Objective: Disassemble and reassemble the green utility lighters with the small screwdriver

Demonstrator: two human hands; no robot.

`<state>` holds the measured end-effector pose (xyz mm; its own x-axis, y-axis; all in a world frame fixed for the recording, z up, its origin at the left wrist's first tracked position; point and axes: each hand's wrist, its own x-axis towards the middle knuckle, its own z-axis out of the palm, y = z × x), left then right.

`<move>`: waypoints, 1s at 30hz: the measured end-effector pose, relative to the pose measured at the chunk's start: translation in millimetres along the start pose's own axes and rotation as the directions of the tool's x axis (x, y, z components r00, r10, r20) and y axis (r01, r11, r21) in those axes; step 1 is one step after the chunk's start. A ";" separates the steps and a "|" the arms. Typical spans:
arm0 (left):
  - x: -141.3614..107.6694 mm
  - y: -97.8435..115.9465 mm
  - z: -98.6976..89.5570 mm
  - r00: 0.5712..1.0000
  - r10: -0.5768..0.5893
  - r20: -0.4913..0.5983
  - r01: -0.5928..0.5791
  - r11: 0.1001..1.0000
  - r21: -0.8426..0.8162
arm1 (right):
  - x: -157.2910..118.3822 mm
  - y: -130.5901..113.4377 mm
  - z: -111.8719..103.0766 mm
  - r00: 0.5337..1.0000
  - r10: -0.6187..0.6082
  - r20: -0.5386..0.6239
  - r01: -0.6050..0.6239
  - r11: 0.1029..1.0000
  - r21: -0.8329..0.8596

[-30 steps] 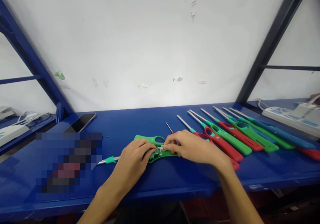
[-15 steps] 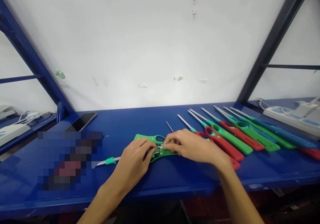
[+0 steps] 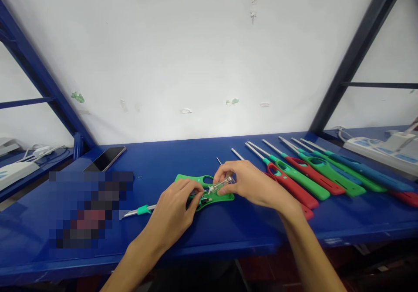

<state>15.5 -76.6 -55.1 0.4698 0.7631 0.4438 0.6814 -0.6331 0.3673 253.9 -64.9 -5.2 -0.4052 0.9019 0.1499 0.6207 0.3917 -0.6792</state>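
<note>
An opened green gas lighter [image 3: 227,197] lies on the blue table, its inner parts and wires exposed. Its metal tube with a turquoise collar [image 3: 143,209] points left. My left hand [image 3: 174,201] is closed at the lighter's front section, thumb and forefinger pinching near the small parts; the exact part pinched is hidden. In my right hand [image 3: 251,182] a clear fuel tank [image 3: 222,184] is held between thumb and fingers, tilted up above the lighter's handle. Its left end is close to the inner parts; whether it touches them I cannot tell.
Several red, green and blue gas lighters [image 3: 321,170] lie in a slanted row on the right. Behind my right hand a thin metal rod [image 3: 218,160] sticks out. A phone [image 3: 107,158] rests at back left, with a blurred-out patch before it. A power strip [image 3: 382,150] stands far right.
My right hand has lifted the clear fuel tank's right end, so the tank now shows tilted above the lighter's handle. My left hand has stayed nearly in place.
</note>
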 end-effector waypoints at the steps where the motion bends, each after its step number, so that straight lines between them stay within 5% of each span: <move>1: -0.5 -0.3 0.2 1.000 0.000 -0.002 0.000 1.000 -0.003 | 1.1 0.6 1.6 1.000 -0.005 -0.002 0.005 1.000 -0.002; 30: -0.9 -2.8 2.8 0.999 0.031 -0.021 -0.031 1.000 0.004 | 1.9 2.9 3.5 1.000 -0.007 0.003 0.007 1.000 0.001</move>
<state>14.8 -75.2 -58.8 0.4785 0.7404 0.4721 0.6688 -0.6557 0.3505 252.6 -62.7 -9.4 -0.4120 0.8983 0.1526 0.6170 0.3983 -0.6788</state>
